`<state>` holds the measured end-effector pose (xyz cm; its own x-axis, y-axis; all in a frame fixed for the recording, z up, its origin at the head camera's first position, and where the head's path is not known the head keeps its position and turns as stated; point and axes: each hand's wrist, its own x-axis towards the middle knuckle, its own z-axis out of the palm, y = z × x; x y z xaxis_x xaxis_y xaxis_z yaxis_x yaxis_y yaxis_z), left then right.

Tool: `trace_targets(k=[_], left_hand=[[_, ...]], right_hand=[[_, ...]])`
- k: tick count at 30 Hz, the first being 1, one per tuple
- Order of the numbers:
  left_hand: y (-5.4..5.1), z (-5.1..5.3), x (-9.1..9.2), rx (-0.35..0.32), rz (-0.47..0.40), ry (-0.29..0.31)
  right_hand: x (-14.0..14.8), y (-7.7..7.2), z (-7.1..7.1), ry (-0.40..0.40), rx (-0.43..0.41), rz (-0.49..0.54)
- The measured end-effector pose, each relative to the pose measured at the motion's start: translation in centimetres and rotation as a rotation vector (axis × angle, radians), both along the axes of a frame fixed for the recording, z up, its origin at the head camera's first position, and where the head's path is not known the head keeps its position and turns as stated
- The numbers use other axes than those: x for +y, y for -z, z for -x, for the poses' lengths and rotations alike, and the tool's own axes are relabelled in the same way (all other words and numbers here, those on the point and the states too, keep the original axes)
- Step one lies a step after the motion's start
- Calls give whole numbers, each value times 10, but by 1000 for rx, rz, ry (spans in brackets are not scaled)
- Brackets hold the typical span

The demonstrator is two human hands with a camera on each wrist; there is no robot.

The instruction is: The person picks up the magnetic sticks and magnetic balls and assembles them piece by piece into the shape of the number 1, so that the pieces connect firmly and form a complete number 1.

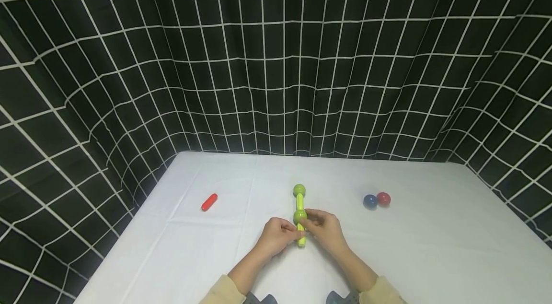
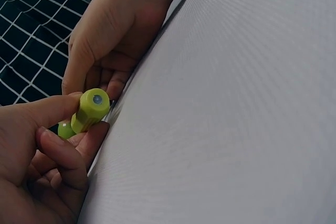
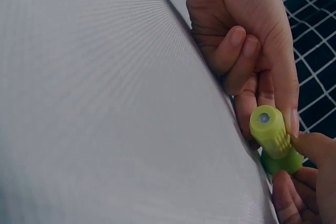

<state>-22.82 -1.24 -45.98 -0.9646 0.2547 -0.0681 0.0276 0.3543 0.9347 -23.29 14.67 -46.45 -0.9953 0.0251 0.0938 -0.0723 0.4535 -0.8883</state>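
Note:
On the white table, a straight chain of green balls and yellow-green rods lies pointing away from me. My left hand (image 1: 278, 237) pinches the near yellow-green rod (image 1: 301, 241) between thumb and fingers. With thumb and fingers, my right hand (image 1: 327, 232) grips the near green ball (image 1: 300, 216), just beyond that rod. A second rod (image 1: 299, 202) runs on from this ball to the far green ball (image 1: 299, 190). In both wrist views the near rod's free end shows a round metallic disc. Fingers partly cover where near rod and ball meet.
A red rod (image 1: 209, 202) lies apart at the left of the table (image 1: 181, 246). To the right, a blue ball (image 1: 370, 201) and a red ball (image 1: 384, 199) sit side by side. Dark curtains (image 1: 276, 69) with a white grid stand behind and at both sides.

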Motion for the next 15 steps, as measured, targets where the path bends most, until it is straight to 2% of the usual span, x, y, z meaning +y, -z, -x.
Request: trace_targets(k=[6, 15], left_hand=[[-1, 0, 0, 4, 2, -10], [2, 1, 1, -5, 16, -26]], right_hand=[[10, 0, -4, -21, -16, 46], [39, 2, -9, -1, -7, 1]])
